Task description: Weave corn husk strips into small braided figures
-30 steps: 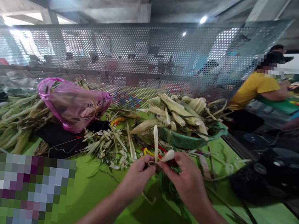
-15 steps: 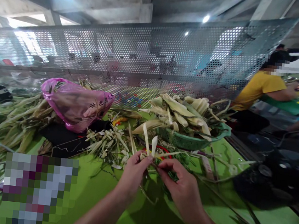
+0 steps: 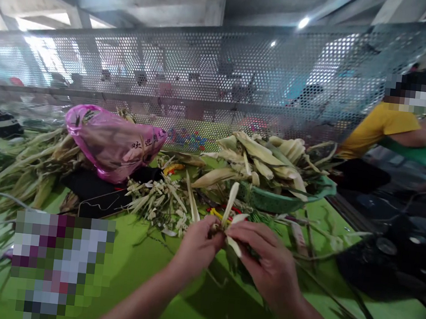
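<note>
Both hands meet over the green table [image 3: 154,280] on a small bundle of pale leaf strips [image 3: 230,207]. My left hand [image 3: 196,249] pinches the base of the bundle, fingers closed around it. My right hand [image 3: 268,264] is closed on one strip that bends down beside the bundle; another strip sticks upright between the hands. Dark green stems [image 3: 237,268] lie under my right hand.
A green basin [image 3: 288,200] heaped with pale husks stands behind the hands. A pink plastic bag [image 3: 113,144] and long leaves [image 3: 25,170] lie at left, cut leaf scraps [image 3: 159,202] in the middle. A perforated metal screen [image 3: 206,77] backs the table. A person in yellow [image 3: 383,129] sits at right.
The upright strips have shifted: my right hand has pulled one strip down and across the bundle. Both hands stay together at the same spot; the view has drifted slightly.
</note>
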The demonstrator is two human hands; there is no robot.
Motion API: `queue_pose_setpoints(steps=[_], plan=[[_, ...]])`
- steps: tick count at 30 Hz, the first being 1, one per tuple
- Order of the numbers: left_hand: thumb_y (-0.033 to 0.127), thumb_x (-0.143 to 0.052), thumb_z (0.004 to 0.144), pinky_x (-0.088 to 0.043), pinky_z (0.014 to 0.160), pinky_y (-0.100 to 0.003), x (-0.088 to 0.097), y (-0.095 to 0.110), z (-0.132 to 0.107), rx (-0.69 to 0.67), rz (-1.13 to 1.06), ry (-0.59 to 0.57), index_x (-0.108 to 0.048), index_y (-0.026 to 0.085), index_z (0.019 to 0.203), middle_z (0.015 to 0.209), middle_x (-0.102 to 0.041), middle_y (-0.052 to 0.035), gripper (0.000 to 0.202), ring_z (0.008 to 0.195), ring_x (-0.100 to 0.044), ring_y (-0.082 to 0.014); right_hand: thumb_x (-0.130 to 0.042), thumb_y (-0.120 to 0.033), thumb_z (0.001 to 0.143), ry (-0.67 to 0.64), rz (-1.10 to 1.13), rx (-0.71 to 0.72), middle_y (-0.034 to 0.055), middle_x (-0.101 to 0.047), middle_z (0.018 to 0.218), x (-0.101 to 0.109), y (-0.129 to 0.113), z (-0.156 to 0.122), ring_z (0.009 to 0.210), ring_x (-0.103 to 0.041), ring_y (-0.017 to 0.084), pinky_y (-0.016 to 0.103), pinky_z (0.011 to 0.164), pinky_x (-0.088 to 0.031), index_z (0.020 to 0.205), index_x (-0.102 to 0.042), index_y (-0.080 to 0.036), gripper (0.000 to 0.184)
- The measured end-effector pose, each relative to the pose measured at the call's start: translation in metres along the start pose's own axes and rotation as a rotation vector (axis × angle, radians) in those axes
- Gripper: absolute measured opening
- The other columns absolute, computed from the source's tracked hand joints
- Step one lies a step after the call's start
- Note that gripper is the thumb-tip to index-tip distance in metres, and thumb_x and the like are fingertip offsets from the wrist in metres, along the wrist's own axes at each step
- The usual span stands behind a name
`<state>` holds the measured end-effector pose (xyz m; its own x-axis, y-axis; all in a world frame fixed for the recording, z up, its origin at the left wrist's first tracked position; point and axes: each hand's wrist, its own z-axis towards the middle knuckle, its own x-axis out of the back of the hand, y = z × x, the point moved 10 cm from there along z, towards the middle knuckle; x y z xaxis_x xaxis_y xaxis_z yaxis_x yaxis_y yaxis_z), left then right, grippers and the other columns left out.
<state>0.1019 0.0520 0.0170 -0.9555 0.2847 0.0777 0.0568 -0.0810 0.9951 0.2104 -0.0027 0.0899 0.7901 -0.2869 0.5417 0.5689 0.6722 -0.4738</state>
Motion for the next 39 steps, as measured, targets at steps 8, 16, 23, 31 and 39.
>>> queue_pose_setpoints(steps=[8, 16, 23, 31, 39], plan=[[0.015, -0.048, 0.073, -0.028, 0.057, -0.023, -0.013, 0.008, -0.006, -0.104, 0.216, -0.077, -0.051, 0.018, 0.068, 0.063, -0.045, 0.0033, 0.007, 0.062, -0.040, -0.0115, -0.064, -0.026, 0.083, 0.039, 0.050, -0.301, 0.0025, -0.067, 0.075, -0.002, 0.033, -0.002, 0.067, -0.062, 0.017, 0.028, 0.064, -0.053, 0.084, -0.063, -0.020, 0.006], [0.027, -0.058, 0.078, -0.030, 0.056, -0.021, -0.009, 0.015, -0.009, -0.099, 0.153, -0.054, -0.056, 0.017, 0.071, 0.063, -0.047, 0.0032, 0.012, 0.060, -0.040, -0.0108, -0.060, -0.027, 0.086, 0.075, 0.139, -0.269, 0.0031, -0.068, 0.079, 0.002, 0.026, 0.002, 0.073, -0.064, 0.018, 0.029, 0.069, -0.053, 0.081, -0.067, -0.022, 0.010], [0.030, -0.057, 0.080, -0.038, 0.067, -0.023, -0.010, 0.015, -0.007, -0.086, -0.034, -0.067, -0.066, 0.016, 0.078, 0.072, -0.058, -0.0016, 0.017, 0.071, -0.050, -0.0145, -0.070, -0.032, 0.078, 0.069, 0.314, -0.450, 0.0011, -0.064, 0.072, -0.004, 0.050, -0.005, 0.068, -0.060, 0.017, 0.028, 0.064, -0.051, 0.078, -0.064, -0.020, 0.013], [0.028, -0.061, 0.071, -0.037, 0.058, -0.024, -0.020, -0.002, -0.009, 0.159, -0.256, -0.186, -0.063, 0.016, 0.067, 0.055, -0.056, 0.0003, 0.013, 0.054, -0.048, -0.0113, -0.069, -0.041, 0.078, 0.110, 0.612, -0.662, 0.0041, -0.069, 0.084, -0.008, 0.063, -0.009, 0.075, -0.061, 0.018, 0.030, 0.066, -0.051, 0.089, -0.069, -0.021, 0.024], [0.027, -0.068, 0.065, -0.026, 0.048, -0.024, -0.021, -0.018, -0.009, 0.285, -0.342, -0.191, -0.063, 0.013, 0.064, 0.053, -0.052, 0.0003, 0.015, 0.045, -0.039, -0.0069, -0.068, -0.041, 0.079, -0.067, 0.710, -0.621, 0.0025, -0.067, 0.075, -0.011, 0.054, -0.005, 0.061, -0.057, 0.014, 0.026, 0.055, -0.048, 0.090, -0.070, -0.022, 0.022]])
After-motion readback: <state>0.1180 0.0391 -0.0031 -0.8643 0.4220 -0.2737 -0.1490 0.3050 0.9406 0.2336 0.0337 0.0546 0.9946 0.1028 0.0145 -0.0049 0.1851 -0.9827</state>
